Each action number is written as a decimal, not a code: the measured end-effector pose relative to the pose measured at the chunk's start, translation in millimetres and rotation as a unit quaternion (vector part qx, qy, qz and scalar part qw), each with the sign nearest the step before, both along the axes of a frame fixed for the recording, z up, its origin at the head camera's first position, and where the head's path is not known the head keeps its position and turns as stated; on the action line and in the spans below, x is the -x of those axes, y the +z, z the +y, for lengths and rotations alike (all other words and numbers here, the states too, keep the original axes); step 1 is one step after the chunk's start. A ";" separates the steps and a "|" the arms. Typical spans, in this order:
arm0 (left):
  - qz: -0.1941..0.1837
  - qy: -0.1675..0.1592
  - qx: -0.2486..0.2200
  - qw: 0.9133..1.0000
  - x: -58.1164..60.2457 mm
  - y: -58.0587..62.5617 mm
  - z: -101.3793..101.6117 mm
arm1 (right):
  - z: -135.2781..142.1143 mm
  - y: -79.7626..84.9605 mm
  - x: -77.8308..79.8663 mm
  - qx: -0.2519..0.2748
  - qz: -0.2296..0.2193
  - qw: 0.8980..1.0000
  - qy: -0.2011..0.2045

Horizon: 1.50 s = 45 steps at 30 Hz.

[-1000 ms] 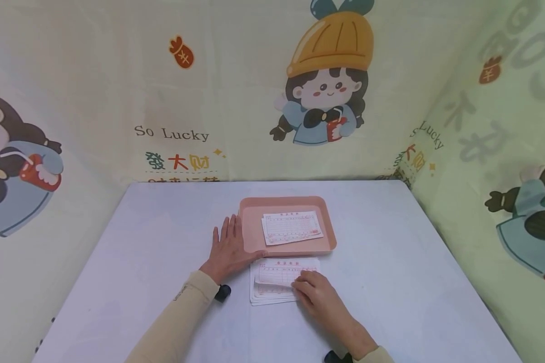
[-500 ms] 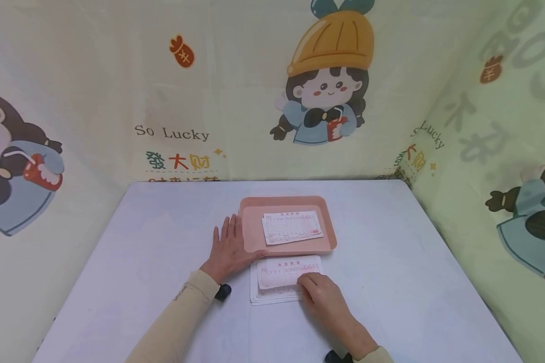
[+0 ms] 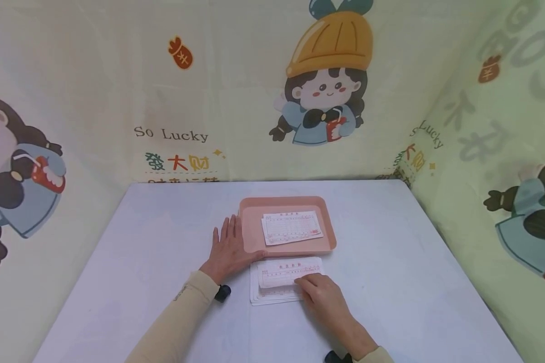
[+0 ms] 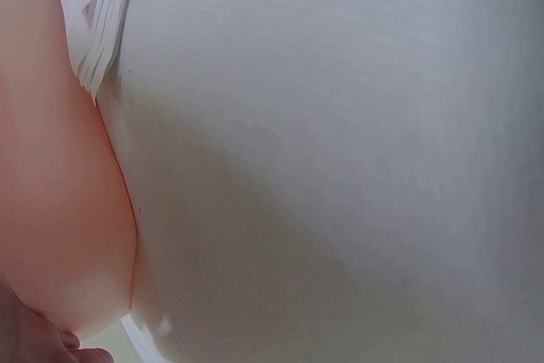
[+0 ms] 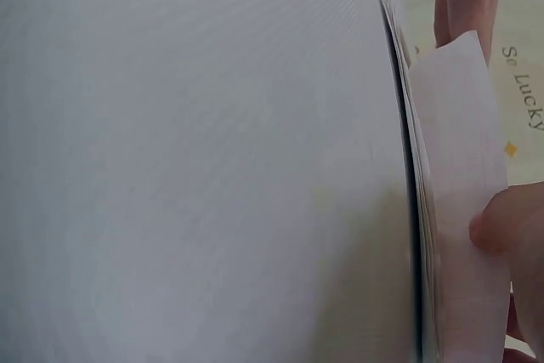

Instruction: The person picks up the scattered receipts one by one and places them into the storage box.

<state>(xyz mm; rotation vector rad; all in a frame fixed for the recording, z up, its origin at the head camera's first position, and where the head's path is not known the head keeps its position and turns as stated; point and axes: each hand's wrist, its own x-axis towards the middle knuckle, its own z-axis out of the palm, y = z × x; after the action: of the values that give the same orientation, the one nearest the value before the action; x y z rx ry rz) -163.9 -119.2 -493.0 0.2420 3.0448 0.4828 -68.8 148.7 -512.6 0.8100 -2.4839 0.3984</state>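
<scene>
My left hand point(image 3: 229, 254) lies with straight fingers along the left side of the pink tray point(image 3: 251, 229), its thumb at the tray's front edge. Two or so printed receipt slips point(image 3: 292, 228) lie overlapped inside the tray. In front of it is a stack of white slips point(image 3: 256, 296) with red print. My right hand point(image 3: 324, 297) pinches the near right part of the top slip point(image 3: 277, 276), whose near edge is raised off the stack. The right wrist view shows the thumb point(image 5: 489, 229) pressed on the back of this lifted slip point(image 5: 459, 125).
The white table point(image 3: 163, 227) spreads out around the tray and stack. Behind it hangs a printed cloth backdrop point(image 3: 240, 101) with cartoon figures, and another cloth side point(image 3: 463, 212) rises at the right.
The top slip and the right fingers have shifted slightly right; the slip's near edge rose, then dipped a little. The left hand and tray have stayed put.
</scene>
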 end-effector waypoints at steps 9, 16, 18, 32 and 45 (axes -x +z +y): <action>0.001 0.003 0.001 1.000 0.9 0.0 -0.7 | -0.5 0.4 1.1 0.012 -0.005 1.000 0.008; 0.001 0.003 0.004 1.000 1.6 -0.9 -0.3 | -1.4 2.5 0.5 0.008 -0.004 1.000 0.000; 0.003 0.002 0.004 1.000 1.6 -0.8 -0.3 | -1.7 3.2 0.1 0.008 -0.006 1.000 -0.001; 0.009 0.002 -0.001 1.000 1.1 -4.4 -1.5 | -2.6 10.5 -0.6 0.013 -0.004 1.000 0.000; 0.001 0.000 0.004 1.000 0.1 0.7 -0.9 | -1.6 15.0 0.4 0.032 0.019 0.999 0.012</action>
<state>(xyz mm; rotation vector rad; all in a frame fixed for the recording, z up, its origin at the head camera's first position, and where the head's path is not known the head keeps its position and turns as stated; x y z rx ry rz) -164.0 -120.2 -492.3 0.2413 3.0483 0.4707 -69.2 147.1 -497.5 0.8140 -2.4166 0.4645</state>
